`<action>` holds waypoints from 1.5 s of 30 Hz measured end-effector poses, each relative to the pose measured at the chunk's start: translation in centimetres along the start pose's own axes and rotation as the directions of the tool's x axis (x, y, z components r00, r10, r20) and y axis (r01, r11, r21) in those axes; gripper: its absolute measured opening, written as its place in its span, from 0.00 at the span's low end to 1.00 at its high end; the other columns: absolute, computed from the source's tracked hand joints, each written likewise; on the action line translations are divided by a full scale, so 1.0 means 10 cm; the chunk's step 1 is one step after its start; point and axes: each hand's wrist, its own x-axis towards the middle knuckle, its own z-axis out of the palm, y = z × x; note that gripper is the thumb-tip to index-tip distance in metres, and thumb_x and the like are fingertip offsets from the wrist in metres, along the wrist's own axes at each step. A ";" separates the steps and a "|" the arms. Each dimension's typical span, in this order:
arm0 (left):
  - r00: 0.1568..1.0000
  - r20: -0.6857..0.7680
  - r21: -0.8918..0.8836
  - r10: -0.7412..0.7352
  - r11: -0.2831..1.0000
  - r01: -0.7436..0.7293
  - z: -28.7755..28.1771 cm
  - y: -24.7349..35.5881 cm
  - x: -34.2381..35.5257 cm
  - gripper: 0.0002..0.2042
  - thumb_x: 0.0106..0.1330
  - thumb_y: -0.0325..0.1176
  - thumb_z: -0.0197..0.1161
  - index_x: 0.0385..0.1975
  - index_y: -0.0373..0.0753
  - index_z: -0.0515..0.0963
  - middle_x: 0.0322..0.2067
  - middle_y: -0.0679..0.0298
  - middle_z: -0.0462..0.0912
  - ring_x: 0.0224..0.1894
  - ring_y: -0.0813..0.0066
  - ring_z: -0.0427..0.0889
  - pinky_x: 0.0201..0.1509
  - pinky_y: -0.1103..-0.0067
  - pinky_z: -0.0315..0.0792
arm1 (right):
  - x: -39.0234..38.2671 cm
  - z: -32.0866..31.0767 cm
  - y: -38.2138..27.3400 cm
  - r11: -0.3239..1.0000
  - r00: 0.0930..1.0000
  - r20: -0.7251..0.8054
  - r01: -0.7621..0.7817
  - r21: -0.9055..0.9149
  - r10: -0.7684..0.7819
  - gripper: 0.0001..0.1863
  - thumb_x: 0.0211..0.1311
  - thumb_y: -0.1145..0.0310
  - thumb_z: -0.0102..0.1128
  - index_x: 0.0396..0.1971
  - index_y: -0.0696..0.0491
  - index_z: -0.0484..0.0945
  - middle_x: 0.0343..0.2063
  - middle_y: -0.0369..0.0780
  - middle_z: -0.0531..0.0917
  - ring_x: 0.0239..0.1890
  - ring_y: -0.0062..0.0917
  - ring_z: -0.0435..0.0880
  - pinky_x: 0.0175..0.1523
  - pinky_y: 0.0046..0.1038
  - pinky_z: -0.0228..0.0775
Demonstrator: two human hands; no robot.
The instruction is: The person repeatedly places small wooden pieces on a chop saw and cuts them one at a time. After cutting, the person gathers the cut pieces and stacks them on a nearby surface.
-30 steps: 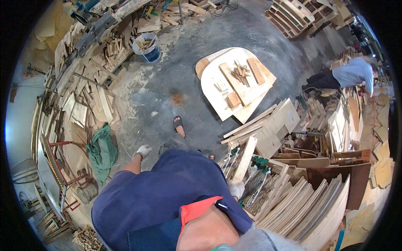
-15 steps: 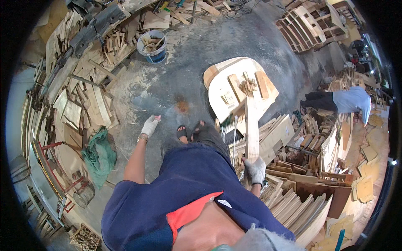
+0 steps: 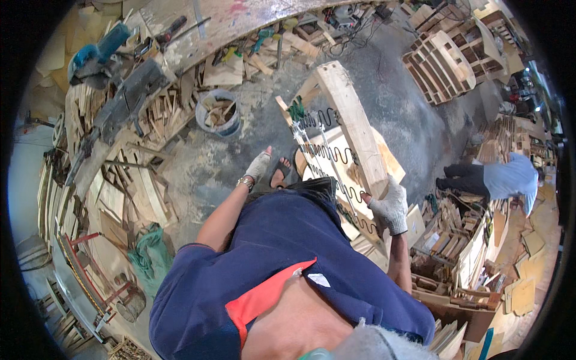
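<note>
My right hand (image 3: pixel 391 207), in a light work glove with bare fingertips, grips the near end of a thick beam on a wooden spring frame (image 3: pixel 354 126). Black zigzag springs (image 3: pixel 342 155) run along the frame, which is lifted and tilted in front of me on the right. Green strips (image 3: pixel 296 110) hang at its far end. To the left of the frame, my gloved left hand (image 3: pixel 258 167) is in the air, fingers loosely stretched, holding nothing. Behind the frame, partly hidden, is a pale rounded board (image 3: pixel 387 153).
A bucket of wood scraps (image 3: pixel 218 114) stands ahead left. Wood offcuts lie along the left, by a green cloth (image 3: pixel 150 255). Slatted wooden frames (image 3: pixel 438 66) sit far right. A bent-over person (image 3: pixel 489 180) is beside stacked wood on the right.
My right hand has raised the spring frame from low on the right, swinging it up and forward over the pale board. My left hand has moved right and slightly forward.
</note>
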 end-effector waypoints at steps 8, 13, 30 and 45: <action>0.990 0.140 -0.209 0.005 0.978 0.025 -0.01 0.50 1.57 0.34 0.73 0.61 0.51 0.66 0.38 0.68 0.53 0.55 0.80 0.49 0.64 0.79 0.55 0.68 0.74 | 1.21 -0.26 0.07 0.930 0.984 0.133 0.159 -0.332 -0.121 0.44 0.33 0.48 0.78 0.52 0.59 0.78 0.31 0.51 0.86 0.38 0.44 0.87 0.47 0.40 0.79; 0.992 0.108 0.000 0.066 0.998 -0.067 -0.52 0.62 2.47 0.21 0.71 0.47 0.57 0.49 0.34 0.80 0.44 0.50 0.84 0.52 0.59 0.81 0.58 0.67 0.72 | 1.99 0.02 0.28 0.907 0.972 0.206 0.187 -0.378 -0.114 0.36 0.31 0.51 0.76 0.45 0.53 0.79 0.27 0.48 0.85 0.34 0.45 0.87 0.42 0.42 0.79; 0.896 0.441 0.136 -0.048 0.991 -0.014 -1.58 2.23 4.40 0.34 0.75 0.62 0.48 0.55 0.30 0.78 0.52 0.54 0.83 0.54 0.64 0.79 0.59 0.71 0.70 | 4.04 -2.26 -1.86 0.715 0.968 0.143 -0.047 -0.698 0.204 0.32 0.30 0.55 0.74 0.40 0.57 0.81 0.28 0.53 0.84 0.36 0.47 0.86 0.43 0.41 0.76; 0.599 0.695 -0.690 0.397 0.137 0.711 0.28 4.07 5.83 0.32 0.76 0.58 0.32 0.62 0.39 0.71 0.64 0.50 0.72 0.60 0.48 0.74 0.59 0.51 0.71 | 4.49 -4.72 -2.07 0.938 0.830 -0.546 -0.272 -0.216 0.115 0.34 0.47 0.65 0.67 0.58 0.58 0.74 0.47 0.43 0.80 0.53 0.31 0.77 0.61 0.31 0.66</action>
